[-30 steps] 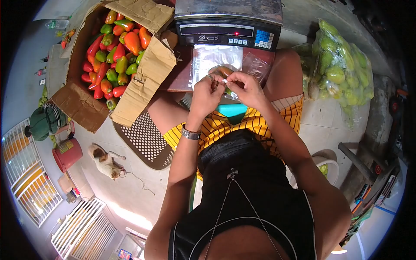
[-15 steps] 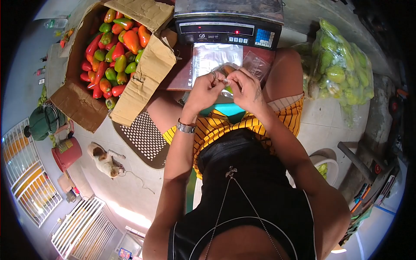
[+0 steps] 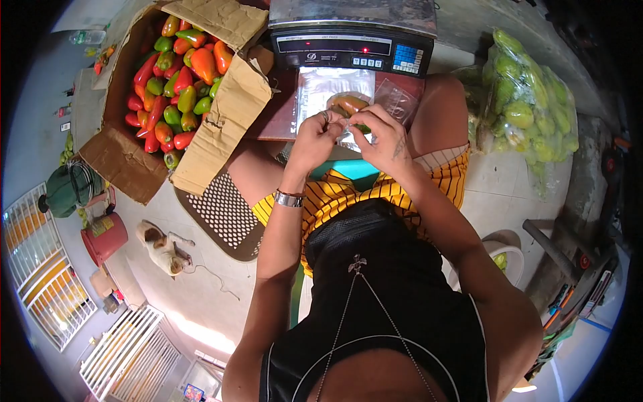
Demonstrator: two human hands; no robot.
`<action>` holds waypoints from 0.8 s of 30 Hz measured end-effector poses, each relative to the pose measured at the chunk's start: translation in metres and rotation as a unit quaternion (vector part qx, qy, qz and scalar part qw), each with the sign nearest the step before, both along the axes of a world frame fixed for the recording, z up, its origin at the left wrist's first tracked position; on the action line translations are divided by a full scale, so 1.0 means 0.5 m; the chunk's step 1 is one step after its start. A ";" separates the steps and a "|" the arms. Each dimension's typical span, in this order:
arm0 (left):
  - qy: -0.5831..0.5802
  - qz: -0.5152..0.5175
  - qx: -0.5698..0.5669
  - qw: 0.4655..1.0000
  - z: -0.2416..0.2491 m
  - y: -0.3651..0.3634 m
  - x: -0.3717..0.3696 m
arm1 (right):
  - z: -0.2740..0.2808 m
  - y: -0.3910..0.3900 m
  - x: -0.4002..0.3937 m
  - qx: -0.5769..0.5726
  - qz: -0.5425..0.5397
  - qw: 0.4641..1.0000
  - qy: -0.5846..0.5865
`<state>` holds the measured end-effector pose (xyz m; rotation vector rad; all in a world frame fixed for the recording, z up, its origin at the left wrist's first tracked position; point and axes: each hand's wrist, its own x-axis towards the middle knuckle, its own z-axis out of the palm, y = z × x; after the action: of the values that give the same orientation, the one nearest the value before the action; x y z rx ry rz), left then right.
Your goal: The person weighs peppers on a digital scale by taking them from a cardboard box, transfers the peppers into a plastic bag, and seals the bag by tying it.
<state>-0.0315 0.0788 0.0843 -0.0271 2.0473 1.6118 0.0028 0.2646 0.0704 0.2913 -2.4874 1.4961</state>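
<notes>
My left hand (image 3: 316, 139) and my right hand (image 3: 384, 141) are close together in front of the scale, fingertips pinching the gathered end of a small clear plastic bag. Inside the bag a reddish-orange and green bell pepper (image 3: 349, 104) shows just beyond my fingers. Exactly how the plastic runs between the fingertips is hard to make out. Beneath lies a stack of clear plastic bags (image 3: 321, 84) on the dark red tabletop (image 3: 271, 124). Another clear plastic packet (image 3: 395, 100) is right of the stack.
A digital scale (image 3: 348, 50) stands straight ahead. An open cardboard box (image 3: 231, 114) of red and green peppers (image 3: 175, 94) is at left. Bagged green vegetables (image 3: 519, 100) stand at right. A perforated brown stool (image 3: 224, 214), a dog (image 3: 163, 248) and a white bucket (image 3: 512, 258) are on the floor.
The bagged pepper has turned and shows more of its reddish side beyond my hands. My right fingers have shifted slightly on the plastic; my left hand has barely moved.
</notes>
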 end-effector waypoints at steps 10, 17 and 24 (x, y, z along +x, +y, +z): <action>0.006 0.038 0.012 0.999 -0.041 -0.001 0.016 | -0.011 -0.012 -0.001 0.099 -0.006 0.993 0.063; 0.006 0.021 -0.015 1.000 -0.039 -0.002 0.007 | 0.004 0.001 -0.006 0.139 0.048 0.985 0.087; -0.007 0.063 -0.010 0.998 -0.053 0.005 0.004 | 0.009 0.025 -0.035 0.277 0.167 0.940 0.107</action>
<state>-0.0294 0.0814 0.0577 -0.1792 2.0877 1.6607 -0.0145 0.2772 0.0750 0.9577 -2.7138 0.7524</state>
